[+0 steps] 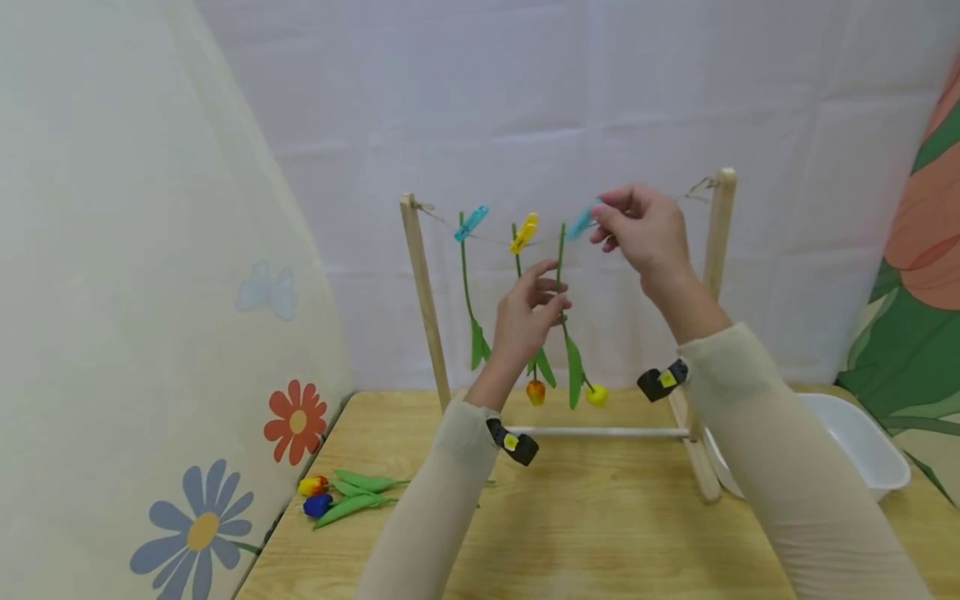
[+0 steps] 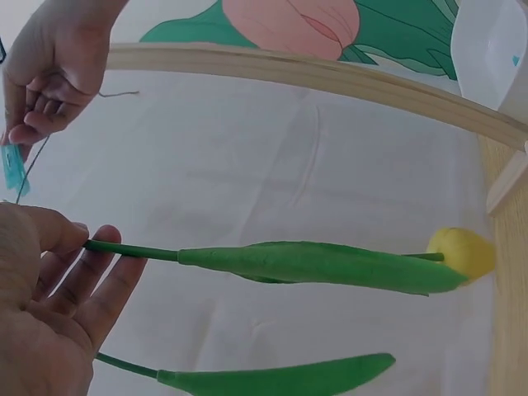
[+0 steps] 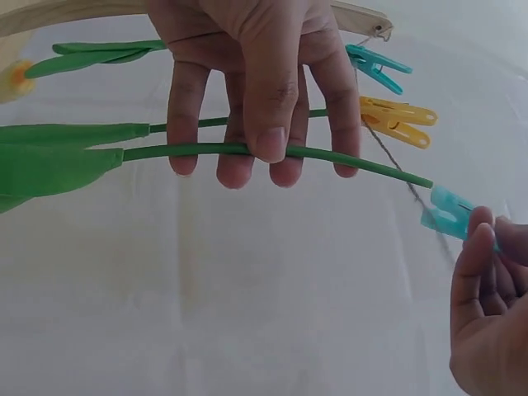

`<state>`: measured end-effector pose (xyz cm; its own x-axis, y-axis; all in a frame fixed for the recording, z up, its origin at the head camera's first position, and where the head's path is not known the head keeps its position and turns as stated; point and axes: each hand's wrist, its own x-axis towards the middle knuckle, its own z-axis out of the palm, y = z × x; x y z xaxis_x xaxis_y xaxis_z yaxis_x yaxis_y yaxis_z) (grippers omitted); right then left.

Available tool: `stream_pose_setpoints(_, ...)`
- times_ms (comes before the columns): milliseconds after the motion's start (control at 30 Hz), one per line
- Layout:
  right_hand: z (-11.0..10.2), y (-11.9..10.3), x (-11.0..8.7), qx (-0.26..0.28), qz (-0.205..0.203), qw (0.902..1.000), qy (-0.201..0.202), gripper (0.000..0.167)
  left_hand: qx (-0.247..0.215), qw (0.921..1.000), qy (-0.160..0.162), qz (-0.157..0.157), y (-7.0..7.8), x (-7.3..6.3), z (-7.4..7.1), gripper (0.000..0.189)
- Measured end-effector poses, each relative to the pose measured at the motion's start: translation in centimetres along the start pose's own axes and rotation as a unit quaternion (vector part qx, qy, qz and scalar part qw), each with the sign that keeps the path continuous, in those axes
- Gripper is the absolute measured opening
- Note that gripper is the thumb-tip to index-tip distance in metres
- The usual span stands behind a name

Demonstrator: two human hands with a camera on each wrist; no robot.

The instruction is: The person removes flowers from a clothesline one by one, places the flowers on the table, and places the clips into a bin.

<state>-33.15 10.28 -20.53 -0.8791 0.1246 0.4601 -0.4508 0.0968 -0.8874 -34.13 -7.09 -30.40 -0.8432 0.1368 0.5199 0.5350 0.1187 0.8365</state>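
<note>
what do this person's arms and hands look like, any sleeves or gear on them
The left sleeve and right sleeve are long, plain and cream-coloured. A left black device and right black device, each with a yellow patch, sit near the cuffs. Both hands are gloveless.

The left hand [image 2: 48,330] pinches the yellow tulip [image 2: 322,266] by its stem [image 2: 161,254], bloom [image 2: 466,252] away from the hand. Nearby, the right hand [image 2: 59,70] grips a turquoise clothespin [image 2: 13,170].

Left hand [image 1: 527,312] and right hand [image 1: 649,230] pinch, the right higher.
</note>
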Motion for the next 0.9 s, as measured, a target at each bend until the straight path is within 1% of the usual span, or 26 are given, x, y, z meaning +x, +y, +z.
stream_pose_setpoints(100,-0.2,-0.5,-0.2,0.028,-0.021,0.9992,0.018,0.015,0.003,0.9999,0.001,0.012,0.0,-0.4,-0.4,0.049)
stream_pose_setpoints(200,-0.3,-0.8,-0.4,0.046,-0.035,0.9982,0.019,0.014,0.005,0.9996,0.002,0.029,-0.2,-0.8,-0.7,0.049)
stream_pose_setpoints(267,-0.5,-0.8,-0.5,0.052,-0.041,0.9978,0.011,0.014,0.007,0.9992,0.004,0.039,-0.3,-1.0,-0.8,0.05)
stream_pose_setpoints(367,-0.8,-0.4,-0.7,0.052,-0.05,0.9973,-0.009,0.018,0.01,0.999,0.001,0.045,-0.4,-1.3,-1.0,0.05)
stream_pose_setpoints(467,-1.2,0.2,-1.0,0.053,-0.058,0.9966,-0.024,0.023,0.017,0.9986,-0.005,0.05,-0.2,-1.6,-1.2,0.05)
stream_pose_setpoints(567,-1.7,0.6,-1.2,0.059,-0.064,0.9956,-0.033,0.025,0.03,0.9975,-0.01,0.064,0.1,-2.0,-1.4,0.049)
stream_pose_setpoints(733,-2.8,1.3,-1.7,0.059,-0.095,0.9921,-0.057,0.025,0.058,0.9935,-0.018,0.096,0.4,-2.6,-1.6,0.047)
stream_pose_setpoints(833,-3.5,1.7,-2.1,0.053,-0.114,0.9893,-0.074,0.027,0.069,0.9918,-0.021,0.106,0.4,-3.0,-1.9,0.046)
stream_pose_setpoints(900,-4.0,2.0,-2.4,0.055,-0.117,0.9881,-0.083,0.027,0.073,0.9912,-0.024,0.108,0.5,-3.3,-2.2,0.045)
